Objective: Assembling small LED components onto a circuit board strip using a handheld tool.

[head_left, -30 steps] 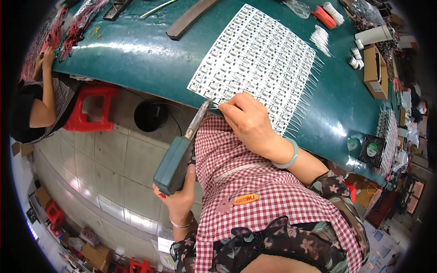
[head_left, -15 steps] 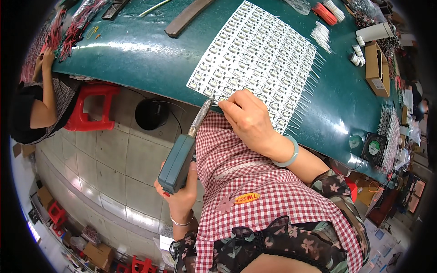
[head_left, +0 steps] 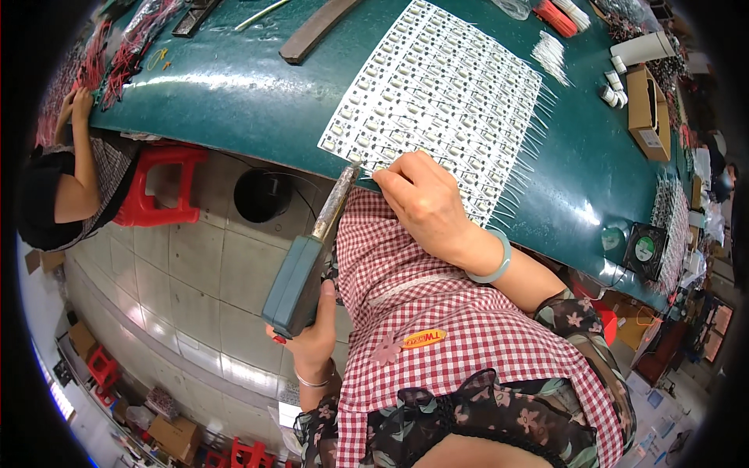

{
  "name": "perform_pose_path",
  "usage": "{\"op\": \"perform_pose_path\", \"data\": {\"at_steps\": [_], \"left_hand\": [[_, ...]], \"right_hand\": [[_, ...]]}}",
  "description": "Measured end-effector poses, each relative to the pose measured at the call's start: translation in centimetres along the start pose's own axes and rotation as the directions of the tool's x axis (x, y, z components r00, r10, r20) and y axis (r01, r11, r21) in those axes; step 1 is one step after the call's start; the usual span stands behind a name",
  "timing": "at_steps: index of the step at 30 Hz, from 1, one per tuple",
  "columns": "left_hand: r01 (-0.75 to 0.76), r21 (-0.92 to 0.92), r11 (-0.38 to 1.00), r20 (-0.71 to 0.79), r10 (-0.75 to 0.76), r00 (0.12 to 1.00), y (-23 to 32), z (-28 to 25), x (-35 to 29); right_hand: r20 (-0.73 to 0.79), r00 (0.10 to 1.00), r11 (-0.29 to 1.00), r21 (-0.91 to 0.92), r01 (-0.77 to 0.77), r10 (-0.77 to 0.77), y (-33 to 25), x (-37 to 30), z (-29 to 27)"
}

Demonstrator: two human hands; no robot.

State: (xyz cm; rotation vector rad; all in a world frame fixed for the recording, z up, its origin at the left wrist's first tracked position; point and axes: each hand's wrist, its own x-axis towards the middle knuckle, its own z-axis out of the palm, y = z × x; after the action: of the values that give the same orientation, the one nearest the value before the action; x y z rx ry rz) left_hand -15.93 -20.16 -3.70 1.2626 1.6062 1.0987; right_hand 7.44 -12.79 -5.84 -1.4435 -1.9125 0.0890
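Note:
My left hand [head_left: 314, 343] is wrapped round the body of a dark green soldering gun [head_left: 292, 282]. Its long metal barrel points up and away, and the tip ends by the near corner of a white panel of small circuit boards [head_left: 437, 101]. Just right of that tip, my right hand [head_left: 425, 204] pinches what looks like a thin white wire [head_left: 368, 175] at the panel's near edge; most of it is hidden by the fingers. Rows of small components cover the panel, and many thin white wires [head_left: 524, 168] stick out along its right side.
The panel lies on a green table [head_left: 226, 101]. A dark bar [head_left: 320, 31], bundles of white wires [head_left: 551, 58] and red wires [head_left: 555, 19], and a cardboard box [head_left: 647, 113] lie farther off. A black bin [head_left: 261, 195] and red stool [head_left: 164, 187] stand left, near another person [head_left: 74, 179].
The soldering gun has drawn back slightly, its tip shifting left from the panel's edge near my right fingers. My right hand stays nearly in place.

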Motion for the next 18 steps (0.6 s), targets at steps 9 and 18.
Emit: {"op": "perform_pose_path", "data": {"at_steps": [9, 18], "left_hand": [[-0.198, 0.151, 0.968, 0.072, 0.189, 0.979, 0.2, 0.3, 0.8], [-0.212, 0.164, 0.963, 0.116, 0.195, 0.974, 1.0, 0.2, 1.3]], "right_hand": [[-0.022, 1.0, 1.0, 0.009, 0.014, -0.014, 0.2, -0.2, 0.4], [-0.037, 0.999, 1.0, 0.007, 0.016, -0.015, -0.3, 0.1, 0.2]]}}
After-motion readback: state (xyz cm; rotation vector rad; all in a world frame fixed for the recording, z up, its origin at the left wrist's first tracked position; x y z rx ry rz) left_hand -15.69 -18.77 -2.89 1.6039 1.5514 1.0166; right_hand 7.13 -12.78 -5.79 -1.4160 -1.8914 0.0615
